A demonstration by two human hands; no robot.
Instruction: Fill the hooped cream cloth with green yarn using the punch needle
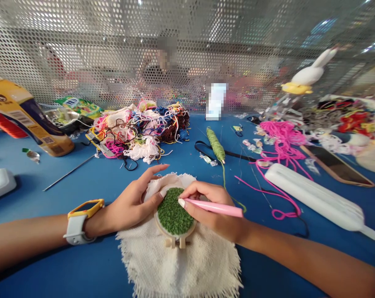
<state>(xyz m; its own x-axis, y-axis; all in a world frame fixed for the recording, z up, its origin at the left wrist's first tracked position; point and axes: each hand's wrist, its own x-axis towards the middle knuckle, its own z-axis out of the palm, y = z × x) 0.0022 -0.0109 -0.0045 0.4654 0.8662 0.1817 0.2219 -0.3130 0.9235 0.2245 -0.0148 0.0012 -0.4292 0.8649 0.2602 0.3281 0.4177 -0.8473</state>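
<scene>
A small embroidery hoop (158, 223) with its clamp toward me holds cream, frayed fabric (181, 269) on the table. Dense green yarn loops (175, 213) fill the circle inside it. My left hand (134, 200) grips the hoop's left side, thumb on its rim and index finger stretched along the cloth's far edge. Over the hoop's right side, my right hand (213, 205) pinches a pink pen-like tool (220, 207), its tip pointing to the green loops and hidden by the fingers. Beyond it lies a bobbin of light green yarn (216, 145), with a strand trailing toward my right hand.
A tangled yarn heap (144, 128) sits at the back left, near a yellow bottle (29, 118) and a thin metal rod (68, 172). Pink yarn (282, 138), a white elongated device (314, 196) and a phone (337, 165) lie right. A perforated metal screen (113, 54) stands behind.
</scene>
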